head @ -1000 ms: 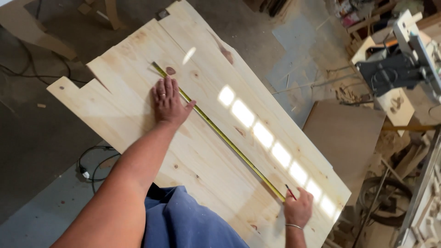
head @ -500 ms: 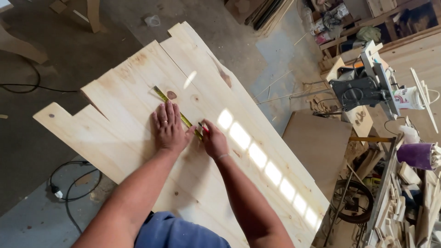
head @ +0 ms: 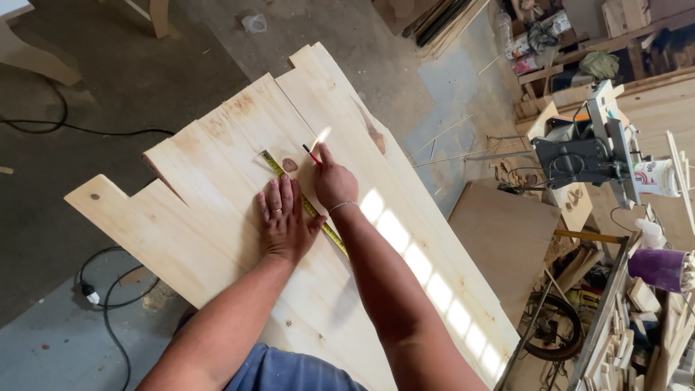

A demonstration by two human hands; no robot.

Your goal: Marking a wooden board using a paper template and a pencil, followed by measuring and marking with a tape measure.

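Right hand (head: 334,182) shifted up the pine panel (head: 217,145) toward frame centre, gripping a red pencil (head: 312,155) beside the knot, left hand (head: 284,221) flat, fingers spread, pinning the yellow tape measure (head: 304,204) mid-frame

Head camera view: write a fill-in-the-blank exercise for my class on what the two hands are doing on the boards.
1. The left hand lies flat, pressing the yellow ____ onto the wooden panel.
2. The right hand holds a red ____.
3. A ____ sits on the left hand's finger.

Missing words: tape measure; pencil; ring.
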